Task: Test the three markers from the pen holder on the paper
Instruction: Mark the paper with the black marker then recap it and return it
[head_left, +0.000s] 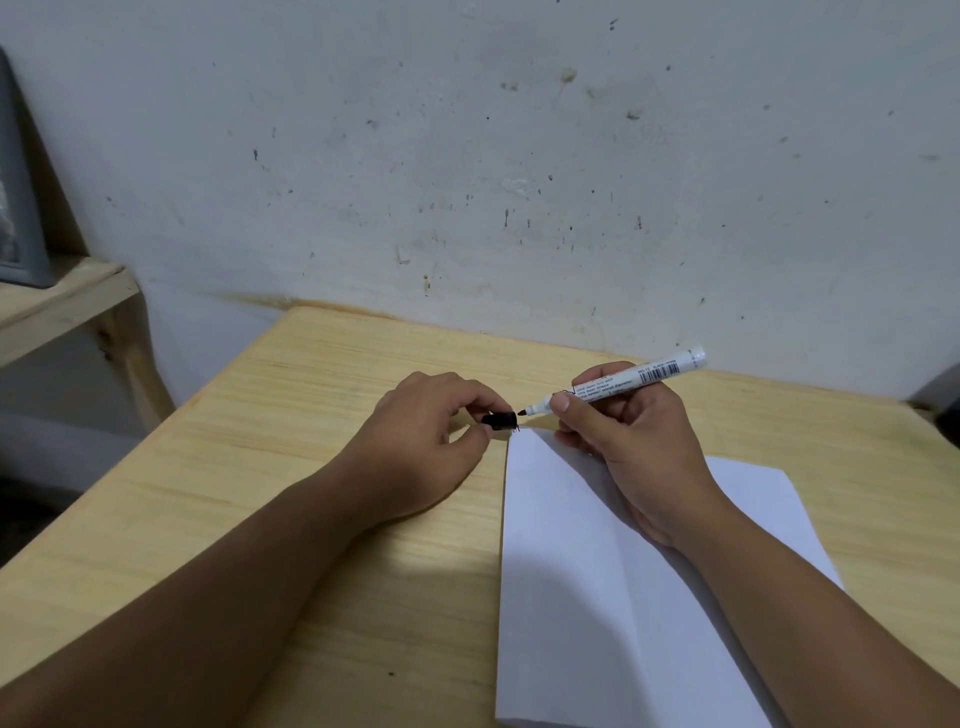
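My right hand (623, 441) grips a white marker (631, 382) with a black tip that points left, just above the far left corner of the white paper (587, 571). My left hand (415, 441) pinches the marker's black cap (500, 420) between thumb and fingers. The cap's open end faces the tip, a small gap apart. A small dark scribble shows on the paper's corner beneath the cap. The paper lies on the wooden table (311, 467), under my right forearm. No pen holder or other markers are in view.
A stained white wall (519, 156) rises right behind the table. A wooden shelf (62, 296) with a grey frame (21, 208) on it stands at the left. A dark object (940, 400) peeks in at the table's right edge.
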